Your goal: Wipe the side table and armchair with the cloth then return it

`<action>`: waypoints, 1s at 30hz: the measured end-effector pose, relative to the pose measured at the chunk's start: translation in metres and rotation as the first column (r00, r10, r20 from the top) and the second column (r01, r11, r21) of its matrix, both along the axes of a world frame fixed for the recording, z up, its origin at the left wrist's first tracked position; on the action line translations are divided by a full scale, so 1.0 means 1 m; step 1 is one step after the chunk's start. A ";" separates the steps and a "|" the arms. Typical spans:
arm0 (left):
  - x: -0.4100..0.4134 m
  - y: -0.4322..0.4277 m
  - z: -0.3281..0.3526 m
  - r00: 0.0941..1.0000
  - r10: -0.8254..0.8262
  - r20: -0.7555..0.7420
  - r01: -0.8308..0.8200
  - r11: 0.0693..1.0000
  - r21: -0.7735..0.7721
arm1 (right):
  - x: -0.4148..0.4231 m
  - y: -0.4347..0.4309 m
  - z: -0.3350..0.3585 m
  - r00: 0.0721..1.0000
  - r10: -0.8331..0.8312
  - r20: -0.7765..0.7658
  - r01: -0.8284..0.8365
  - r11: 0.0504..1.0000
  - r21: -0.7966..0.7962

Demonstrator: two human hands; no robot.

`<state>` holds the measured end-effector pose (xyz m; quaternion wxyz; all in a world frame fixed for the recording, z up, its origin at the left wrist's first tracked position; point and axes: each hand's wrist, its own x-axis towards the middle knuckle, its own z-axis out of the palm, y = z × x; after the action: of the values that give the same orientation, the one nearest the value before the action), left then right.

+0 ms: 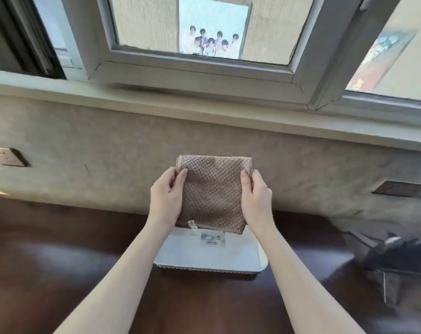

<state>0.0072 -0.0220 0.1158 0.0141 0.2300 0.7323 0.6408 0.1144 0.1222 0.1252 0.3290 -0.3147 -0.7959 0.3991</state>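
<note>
1. Bare forearms reach in from the near edge; the left hand (167, 195) and right hand (255, 197) each pinch a side edge of the folded brown cloth (213, 192).
2. It hangs above the white box (212, 256) on the dark surface (48, 256).
3. Folded so neatly, either wiping is done or unstarted; I cannot tell.

Dark wooden surface (60, 261) bearing a white tray (204, 259).

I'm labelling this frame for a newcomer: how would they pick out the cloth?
Below the window frame, over the dark brown surface, the left hand and right hand hold the cloth. It alone is folded, tan and waffle-textured, above a white box.
</note>
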 end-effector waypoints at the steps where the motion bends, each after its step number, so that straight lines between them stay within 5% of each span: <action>1: -0.003 0.002 -0.016 0.999 0.021 0.035 -0.019 0.999 -0.037 | -0.005 0.002 -0.016 0.999 0.007 0.034 -0.007 1.000 -0.021; 7: -0.015 0.018 -0.111 0.974 0.134 0.182 -0.076 0.953 -0.292 | -0.018 0.017 -0.119 0.968 0.040 0.247 -0.004 0.989 -0.147; 15: -0.022 0.020 -0.189 0.970 0.137 0.201 -0.013 0.854 -0.520 | -0.024 0.025 -0.205 0.861 0.056 0.506 -0.001 0.994 -0.108; 24: -0.026 0.020 -0.215 0.997 0.073 0.015 -0.040 0.693 -0.720 | -0.024 0.021 -0.219 0.712 -0.156 0.684 -0.040 0.964 0.261; 30: -0.026 0.018 -0.208 0.993 0.033 -0.112 -0.113 0.490 -0.864 | -0.016 0.030 -0.212 0.663 -0.163 0.731 -0.053 0.963 0.263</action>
<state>-0.0188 -0.0042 -0.0919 0.0715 0.1857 0.9642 0.1754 0.0988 0.1519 -0.0864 0.0245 -0.4281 -0.8959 0.1160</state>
